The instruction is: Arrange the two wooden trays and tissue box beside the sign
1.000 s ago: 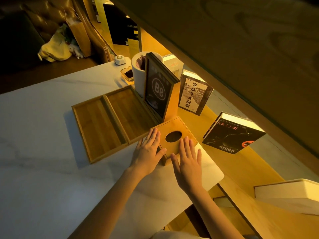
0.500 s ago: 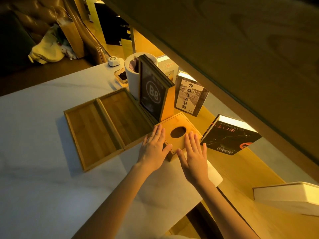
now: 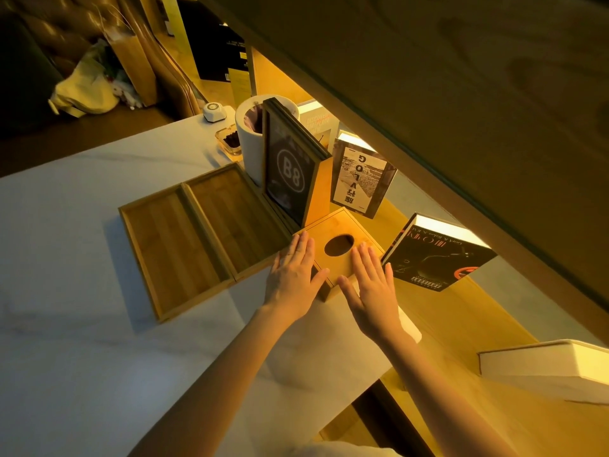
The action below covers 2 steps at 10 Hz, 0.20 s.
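Two shallow wooden trays lie side by side on the white table: the left tray point(image 3: 171, 255) and the right tray point(image 3: 230, 212), which touches the foot of the upright black "B8" sign point(image 3: 290, 173). A wooden tissue box point(image 3: 342, 225) with an oval hole on top stands just right of the trays, in front of the sign's wooden side. My left hand point(image 3: 293, 275) lies flat on the box's left front corner. My right hand point(image 3: 372, 285) rests flat on its right front edge. Fingers of both hands are spread, gripping nothing.
A white cylindrical cup point(image 3: 250, 143), a small glass dish point(image 3: 229, 143) and a white puck point(image 3: 214, 110) stand behind the sign. Books point(image 3: 359, 179) point(image 3: 435, 255) lean on the wooden shelf to the right; a white box point(image 3: 543, 367) lies nearer. A slanted wooden panel overhangs.
The hands and the tissue box have shifted slightly toward the sign; my view has moved a little. The trays stay where they were.
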Tool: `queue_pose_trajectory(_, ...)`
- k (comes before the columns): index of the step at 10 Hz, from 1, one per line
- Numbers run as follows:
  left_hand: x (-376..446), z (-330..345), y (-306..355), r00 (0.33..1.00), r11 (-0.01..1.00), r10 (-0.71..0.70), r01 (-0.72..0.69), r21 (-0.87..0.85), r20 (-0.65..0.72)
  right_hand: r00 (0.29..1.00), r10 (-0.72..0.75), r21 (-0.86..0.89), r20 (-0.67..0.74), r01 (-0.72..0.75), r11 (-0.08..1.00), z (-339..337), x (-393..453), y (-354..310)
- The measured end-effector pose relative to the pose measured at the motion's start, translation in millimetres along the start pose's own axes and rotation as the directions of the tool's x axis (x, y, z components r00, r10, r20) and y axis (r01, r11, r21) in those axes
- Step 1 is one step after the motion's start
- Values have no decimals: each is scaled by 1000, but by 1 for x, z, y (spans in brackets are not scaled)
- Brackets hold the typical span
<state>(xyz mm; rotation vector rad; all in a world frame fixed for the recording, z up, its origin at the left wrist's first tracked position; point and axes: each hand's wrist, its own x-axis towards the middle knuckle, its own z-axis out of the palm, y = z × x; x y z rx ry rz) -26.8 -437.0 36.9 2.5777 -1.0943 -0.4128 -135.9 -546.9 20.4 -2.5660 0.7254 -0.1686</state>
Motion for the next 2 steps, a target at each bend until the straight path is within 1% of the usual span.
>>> queue_pose_trajectory(1,1,-2,1,1000,1000,5,-5,-30,10,1000,6,-16,23,-6,1000,-6,1,-2)
queue_pose_trajectory(2,0,-12,1,1000,992,4,-1,-123,24,1000,5,-19,5,-5,1000,-13,5,-9)
